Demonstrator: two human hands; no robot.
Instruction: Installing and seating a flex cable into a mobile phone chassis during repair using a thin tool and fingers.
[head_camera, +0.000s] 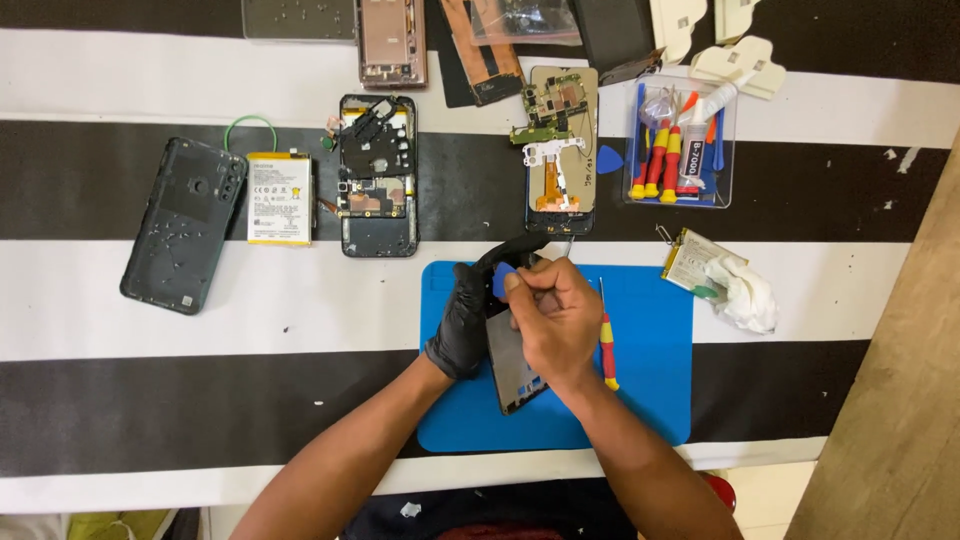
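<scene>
My left hand (468, 315), in a black glove, grips the left side of a dark phone body (515, 375) tilted up off the blue work mat (655, 400). My bare right hand (558, 318) pinches a small blue pick (502, 280) at the phone's top edge. The phone's upper part is hidden behind both hands. A red and yellow screwdriver (607, 345) lies on the mat just right of my right hand.
Opened phones (377, 175), a dark back cover (185, 225), a white battery (279, 198) and a phone with its circuit board exposed (560, 150) lie behind the mat. A clear tray of tools (680, 150) stands back right, with a crumpled white cloth (745, 295) nearer.
</scene>
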